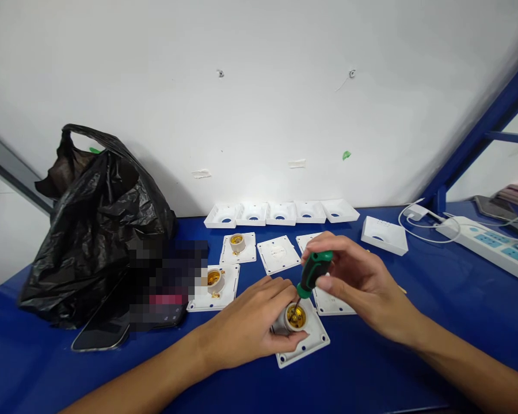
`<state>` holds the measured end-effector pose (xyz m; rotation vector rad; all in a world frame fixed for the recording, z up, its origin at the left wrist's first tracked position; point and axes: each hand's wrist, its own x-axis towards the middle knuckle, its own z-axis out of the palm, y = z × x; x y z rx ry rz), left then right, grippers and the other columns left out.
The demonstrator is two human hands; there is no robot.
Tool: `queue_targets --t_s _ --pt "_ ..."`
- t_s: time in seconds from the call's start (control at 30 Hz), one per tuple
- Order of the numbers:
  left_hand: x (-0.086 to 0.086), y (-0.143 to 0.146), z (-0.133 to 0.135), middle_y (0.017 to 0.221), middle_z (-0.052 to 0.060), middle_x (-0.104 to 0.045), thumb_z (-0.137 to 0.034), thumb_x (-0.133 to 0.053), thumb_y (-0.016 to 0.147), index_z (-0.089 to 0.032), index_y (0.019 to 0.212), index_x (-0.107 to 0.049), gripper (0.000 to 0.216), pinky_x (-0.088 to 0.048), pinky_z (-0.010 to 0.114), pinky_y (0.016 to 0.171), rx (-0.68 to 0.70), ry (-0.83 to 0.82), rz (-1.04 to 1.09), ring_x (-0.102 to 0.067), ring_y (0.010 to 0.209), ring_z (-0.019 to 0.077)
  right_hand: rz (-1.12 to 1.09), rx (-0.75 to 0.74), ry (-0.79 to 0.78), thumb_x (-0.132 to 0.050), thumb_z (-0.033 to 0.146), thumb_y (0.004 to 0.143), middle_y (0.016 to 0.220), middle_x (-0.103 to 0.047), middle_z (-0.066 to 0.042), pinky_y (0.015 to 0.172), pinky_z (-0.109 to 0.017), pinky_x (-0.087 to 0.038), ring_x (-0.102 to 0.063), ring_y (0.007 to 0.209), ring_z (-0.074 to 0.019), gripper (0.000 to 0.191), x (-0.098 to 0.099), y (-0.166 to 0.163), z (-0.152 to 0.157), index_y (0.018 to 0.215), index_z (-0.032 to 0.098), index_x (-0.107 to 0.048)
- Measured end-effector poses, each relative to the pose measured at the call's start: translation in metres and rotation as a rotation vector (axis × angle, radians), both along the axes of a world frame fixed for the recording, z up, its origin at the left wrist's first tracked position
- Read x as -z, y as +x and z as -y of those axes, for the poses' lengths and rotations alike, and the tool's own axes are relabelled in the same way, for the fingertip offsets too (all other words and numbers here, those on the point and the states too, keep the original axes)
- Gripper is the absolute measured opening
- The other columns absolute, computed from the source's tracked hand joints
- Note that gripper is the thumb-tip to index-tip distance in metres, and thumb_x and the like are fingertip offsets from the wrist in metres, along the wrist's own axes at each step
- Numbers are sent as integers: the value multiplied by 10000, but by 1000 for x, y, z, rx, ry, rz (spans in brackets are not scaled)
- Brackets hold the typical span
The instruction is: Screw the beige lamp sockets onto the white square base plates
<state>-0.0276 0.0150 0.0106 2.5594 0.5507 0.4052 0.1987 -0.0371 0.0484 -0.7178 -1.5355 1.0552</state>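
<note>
My left hand [259,322] is wrapped round a lamp socket [296,317] with a brass lining, which sits on a square white base plate [311,344]. In my right hand [362,282] is a screwdriver [314,273] with a green and black handle. Its shaft slants down into the socket; the tip is hard to make out inside. Left of my hands, two more plates carry sockets, a nearer socket [214,282] and a farther socket [237,242]. A bare plate [278,254] lies behind my left hand, and another plate [333,303] is partly covered by my right hand.
Several white box covers [280,213] stand in a row along the wall, with one separate cover [385,234] at right. A black plastic bag [99,230] and a phone [103,328] are at left. A power strip [487,247] with white cables lies at right on the blue table [362,368].
</note>
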Motion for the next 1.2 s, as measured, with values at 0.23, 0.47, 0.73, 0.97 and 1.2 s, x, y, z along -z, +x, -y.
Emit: queue_targets --t_s 0.23,0.47,0.73,0.97,1.2 --pt "1 0 1 1092 39 -687 -307 -784 947 -216 1159 -614 286 -516 375 948 4 0 6 -653 1006 253 -55 -49 -29 -767 249 981 1211 -761 8 1013 -266 -610 -719 1157 -132 354 2 -2 3 1297 403 -726" --pt "2 -1 1 1067 42 -687 -323 -792 942 -206 1126 -615 281 -518 374 927 -12 -7 -10 -649 982 252 -50 -35 -26 -788 285 967 1241 -759 0 1015 -285 -608 -715 1166 -148 369 5 -1 2 1307 414 -730" --pt "0 0 1 1089 47 -689 -328 -802 938 -214 1167 -614 317 -520 378 932 -9 -1 -8 -655 1000 261 -27 7 -39 -809 347 945 1194 -718 5 983 -261 -598 -682 1093 -135 316 4 0 1 1250 400 -744" --pt "0 -1 1 1109 41 -692 -308 -788 946 -230 1183 -609 307 -521 381 960 -1 0 12 -661 1019 258 -27 -87 -94 -769 323 979 1303 -702 11 1064 -292 -571 -667 1219 -144 424 3 0 3 1368 459 -671" --pt "0 -1 3 1083 35 -684 -311 -771 955 -225 1175 -614 285 -529 368 928 -8 5 -3 -652 998 248 -7 -70 -95 -772 280 974 1235 -704 1 1026 -296 -592 -683 1147 -145 414 2 -2 4 1350 429 -680"
